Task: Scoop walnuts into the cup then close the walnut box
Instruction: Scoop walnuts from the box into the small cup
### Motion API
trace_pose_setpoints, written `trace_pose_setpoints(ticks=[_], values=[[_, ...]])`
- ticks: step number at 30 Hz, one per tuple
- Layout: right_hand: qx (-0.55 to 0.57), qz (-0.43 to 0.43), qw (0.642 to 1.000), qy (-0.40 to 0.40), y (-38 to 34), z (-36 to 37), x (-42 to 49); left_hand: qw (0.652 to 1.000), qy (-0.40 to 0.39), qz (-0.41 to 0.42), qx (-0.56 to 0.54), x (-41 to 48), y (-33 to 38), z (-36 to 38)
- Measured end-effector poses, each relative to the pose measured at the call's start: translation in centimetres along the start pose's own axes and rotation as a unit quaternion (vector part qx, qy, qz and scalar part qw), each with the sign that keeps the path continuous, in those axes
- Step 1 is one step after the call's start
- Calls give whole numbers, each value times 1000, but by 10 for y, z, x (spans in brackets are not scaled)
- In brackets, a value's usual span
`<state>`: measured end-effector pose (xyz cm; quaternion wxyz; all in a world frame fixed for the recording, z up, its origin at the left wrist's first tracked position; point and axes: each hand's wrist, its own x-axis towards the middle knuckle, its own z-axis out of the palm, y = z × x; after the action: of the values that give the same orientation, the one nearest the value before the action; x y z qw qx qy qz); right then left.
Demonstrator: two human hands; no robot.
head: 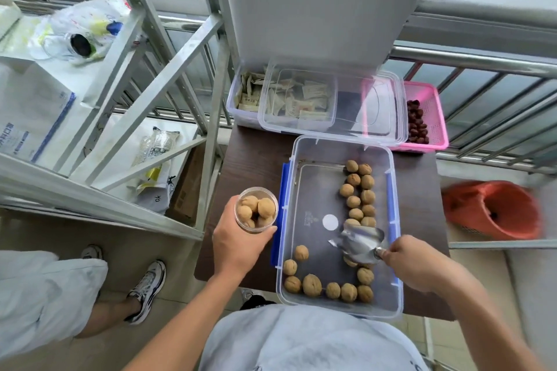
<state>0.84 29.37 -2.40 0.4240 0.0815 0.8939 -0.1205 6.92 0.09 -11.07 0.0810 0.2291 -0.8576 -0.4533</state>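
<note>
Grey shirt low in frame. My left grip was clamped round the cup, centre-left, just beside the walnut box. My right grip pinched the scoop inside it. The cup looked full, so another load risked spilling walnuts onto the worktop.

In the middle of the frame the walnuts are tan-brown, the walnut box is clear with blue side latches and a round white spot on its base, and the table is dark brown with a wood grain. The cup at centre left is clear and the scoop shiny silver. At upper right are a pink mesh basket and dark red fruits, at the right edge an orange-red bin, and at lower left white-and-black sneakers.
</note>
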Motion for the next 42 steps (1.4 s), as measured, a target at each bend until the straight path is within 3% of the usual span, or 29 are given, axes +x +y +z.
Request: trace_pose_setpoints(ticks=[14,19,27,33,42], values=[[204,9,972,119,-17,42,73,1000,-8,-16,-3,-6,-11,1],[203,9,969,144,-40,42,94,1000,-6,-13,-2,-5,-11,0],[235,25,966,103,-56,42,121,1000,-6,-15,-4,-3,-14,-1],[246,-31,952,178,-51,60,118,1000,-8,-20,-10,-2,-12,-1],[337,-137,903,227,-47,67,108,999,-4,-31,-12,-5,-16,-3]])
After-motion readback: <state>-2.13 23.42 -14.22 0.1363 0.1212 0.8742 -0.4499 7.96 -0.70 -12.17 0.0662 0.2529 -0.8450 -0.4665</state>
